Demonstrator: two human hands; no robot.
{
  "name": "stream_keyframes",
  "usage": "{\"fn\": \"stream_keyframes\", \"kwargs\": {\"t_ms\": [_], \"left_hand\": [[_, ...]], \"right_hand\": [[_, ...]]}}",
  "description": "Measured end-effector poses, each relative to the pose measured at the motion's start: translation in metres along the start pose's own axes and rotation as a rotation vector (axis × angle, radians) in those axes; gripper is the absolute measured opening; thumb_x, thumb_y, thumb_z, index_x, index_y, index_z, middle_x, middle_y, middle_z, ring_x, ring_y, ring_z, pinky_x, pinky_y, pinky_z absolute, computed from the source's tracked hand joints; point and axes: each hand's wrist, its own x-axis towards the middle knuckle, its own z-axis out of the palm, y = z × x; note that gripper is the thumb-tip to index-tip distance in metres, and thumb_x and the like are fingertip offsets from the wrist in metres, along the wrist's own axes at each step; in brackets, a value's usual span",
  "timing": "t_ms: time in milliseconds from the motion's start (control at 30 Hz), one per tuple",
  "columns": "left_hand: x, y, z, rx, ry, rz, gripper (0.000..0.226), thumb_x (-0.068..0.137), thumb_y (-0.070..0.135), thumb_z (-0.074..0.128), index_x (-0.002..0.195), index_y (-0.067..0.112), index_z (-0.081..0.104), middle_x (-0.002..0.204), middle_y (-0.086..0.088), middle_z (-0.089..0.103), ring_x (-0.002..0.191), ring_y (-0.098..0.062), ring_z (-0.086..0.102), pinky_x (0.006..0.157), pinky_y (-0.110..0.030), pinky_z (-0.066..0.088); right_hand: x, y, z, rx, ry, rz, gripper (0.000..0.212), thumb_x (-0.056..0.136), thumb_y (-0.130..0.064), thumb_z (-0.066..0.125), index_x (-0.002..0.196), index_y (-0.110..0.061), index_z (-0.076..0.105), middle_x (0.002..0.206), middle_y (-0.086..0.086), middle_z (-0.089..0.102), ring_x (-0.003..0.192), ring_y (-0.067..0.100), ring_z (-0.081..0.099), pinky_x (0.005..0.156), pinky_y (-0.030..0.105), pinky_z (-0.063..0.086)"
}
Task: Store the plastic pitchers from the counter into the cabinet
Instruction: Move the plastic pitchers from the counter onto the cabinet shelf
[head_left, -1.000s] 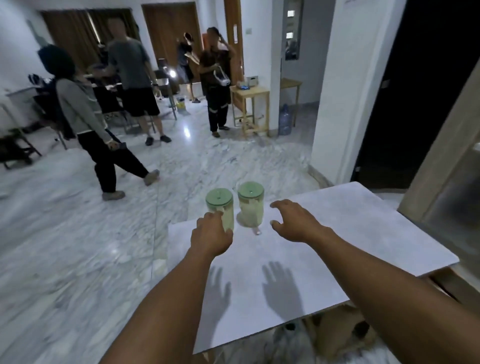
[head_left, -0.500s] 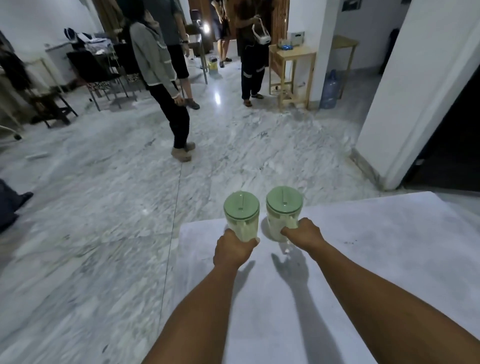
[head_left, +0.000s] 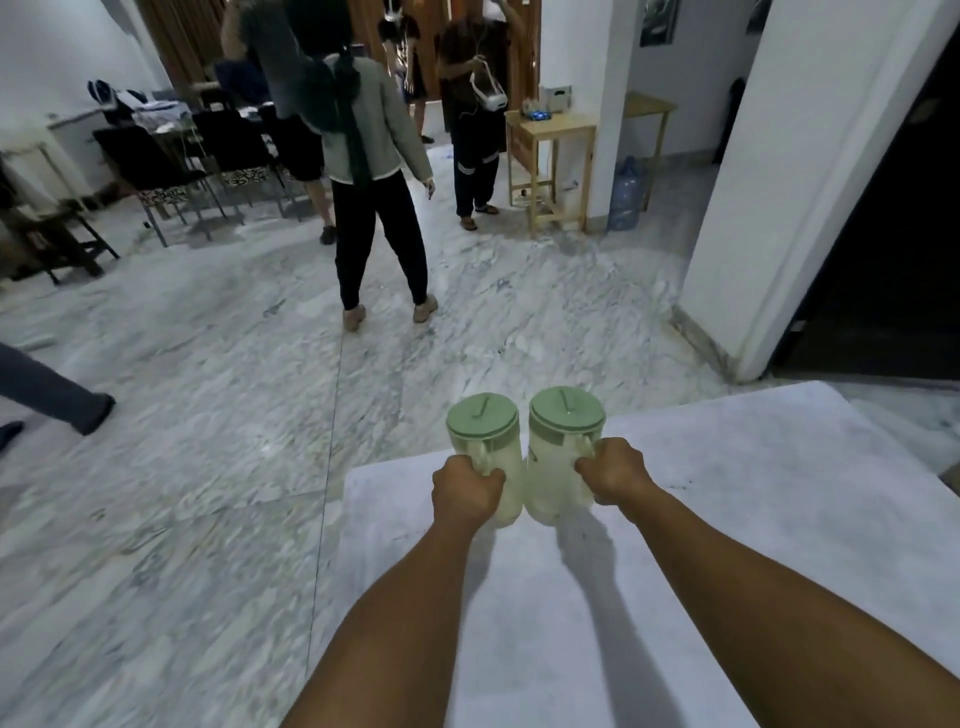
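Note:
Two pale plastic pitchers with green lids stand side by side near the far left corner of the white counter (head_left: 701, 519). My left hand (head_left: 465, 491) is closed around the handle of the left pitcher (head_left: 483, 426). My right hand (head_left: 613, 470) is closed around the handle of the right pitcher (head_left: 563, 421). The two pitchers nearly touch each other. Whether they rest on the counter or are lifted off it I cannot tell. No cabinet shows in this view.
A marble floor spreads beyond the counter. A person in a grey top (head_left: 371, 171) stands a few steps ahead, others further back. A small wooden table (head_left: 550, 166) and a water jug (head_left: 626, 195) stand by a white pillar (head_left: 789, 182). Dark chairs stand at far left.
Both hands went from hovering near the pitchers to closed on their handles. The view has come closer to the pitchers and tilted up a little. The person in grey walked across the floor.

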Motion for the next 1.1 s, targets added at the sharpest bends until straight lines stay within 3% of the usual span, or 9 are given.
{"fn": "stream_keyframes", "kwargs": {"t_ms": [100, 267, 433, 533, 633, 700, 767, 867, 1100], "left_hand": [[-0.013, 0.007, -0.006, -0.004, -0.046, 0.094, 0.05, 0.06, 0.051, 0.064, 0.087, 0.009, 0.069, 0.088, -0.013, 0.076, 0.079, -0.034, 0.075, 0.075, -0.044, 0.065], [-0.083, 0.042, -0.014, 0.022, -0.122, 0.321, 0.062, 0.06, 0.054, 0.063, 0.095, 0.004, 0.068, 0.091, -0.016, 0.075, 0.083, -0.037, 0.075, 0.075, -0.046, 0.065], [-0.189, 0.079, 0.002, 0.006, -0.261, 0.513, 0.054, 0.059, 0.05, 0.06, 0.092, 0.009, 0.067, 0.09, -0.014, 0.075, 0.079, -0.037, 0.076, 0.077, -0.046, 0.065], [-0.273, 0.108, 0.015, 0.034, -0.395, 0.624, 0.037, 0.074, 0.035, 0.064, 0.096, 0.005, 0.067, 0.09, -0.013, 0.074, 0.066, -0.03, 0.077, 0.072, -0.04, 0.065], [-0.348, 0.137, 0.05, 0.05, -0.51, 0.751, 0.028, 0.081, 0.027, 0.065, 0.096, 0.004, 0.068, 0.088, -0.014, 0.075, 0.07, -0.028, 0.077, 0.073, -0.043, 0.066], [-0.4, 0.157, 0.079, 0.025, -0.603, 0.835, 0.027, 0.081, 0.026, 0.068, 0.097, 0.004, 0.069, 0.093, -0.015, 0.074, 0.075, -0.03, 0.076, 0.07, -0.044, 0.066], [-0.461, 0.176, 0.109, 0.026, -0.72, 0.915, 0.021, 0.085, 0.023, 0.07, 0.099, 0.007, 0.069, 0.096, -0.013, 0.073, 0.079, -0.03, 0.076, 0.069, -0.041, 0.067], [-0.558, 0.201, 0.156, -0.015, -0.868, 0.971, 0.017, 0.083, 0.019, 0.073, 0.091, 0.004, 0.072, 0.089, -0.011, 0.073, 0.071, -0.028, 0.078, 0.064, -0.044, 0.067], [-0.776, 0.24, 0.256, -0.05, -1.117, 1.105, 0.019, 0.085, 0.022, 0.076, 0.093, 0.005, 0.072, 0.084, -0.009, 0.073, 0.063, -0.022, 0.075, 0.051, -0.03, 0.063]], "right_hand": [[-0.035, 0.001, -0.031, 0.019, 0.091, -0.006, 0.027, 0.082, -0.027, 0.059, 0.098, -0.006, 0.064, 0.101, 0.019, 0.066, 0.089, 0.04, 0.068, 0.08, 0.044, 0.06], [-0.127, 0.021, -0.094, 0.013, 0.29, -0.009, 0.022, 0.083, -0.025, 0.055, 0.095, -0.008, 0.062, 0.099, 0.018, 0.066, 0.092, 0.039, 0.066, 0.075, 0.039, 0.056], [-0.241, 0.077, -0.159, -0.016, 0.478, 0.052, 0.021, 0.087, -0.024, 0.055, 0.097, -0.008, 0.064, 0.093, 0.015, 0.066, 0.09, 0.037, 0.066, 0.076, 0.04, 0.057], [-0.311, 0.117, -0.206, 0.0, 0.598, 0.106, 0.016, 0.087, -0.022, 0.059, 0.093, -0.008, 0.063, 0.092, 0.016, 0.066, 0.089, 0.038, 0.068, 0.076, 0.04, 0.058], [-0.385, 0.161, -0.256, 0.034, 0.733, 0.167, 0.023, 0.088, -0.016, 0.06, 0.099, 0.001, 0.071, 0.093, 0.018, 0.067, 0.094, 0.039, 0.068, 0.078, 0.041, 0.056], [-0.436, 0.193, -0.288, 0.027, 0.818, 0.236, 0.027, 0.087, -0.018, 0.06, 0.102, 0.0, 0.072, 0.101, 0.021, 0.07, 0.101, 0.04, 0.067, 0.086, 0.044, 0.056], [-0.491, 0.226, -0.318, 0.044, 0.904, 0.306, 0.024, 0.088, -0.021, 0.06, 0.099, -0.003, 0.072, 0.098, 0.019, 0.069, 0.098, 0.038, 0.067, 0.083, 0.043, 0.057], [-0.574, 0.275, -0.362, 0.062, 1.044, 0.415, 0.019, 0.089, -0.02, 0.061, 0.101, -0.006, 0.069, 0.094, 0.013, 0.067, 0.086, 0.031, 0.065, 0.072, 0.037, 0.055], [-0.736, 0.385, -0.469, 0.106, 1.31, 0.61, 0.028, 0.088, -0.023, 0.062, 0.111, -0.007, 0.066, 0.107, 0.017, 0.068, 0.093, 0.034, 0.066, 0.081, 0.048, 0.06]]}}
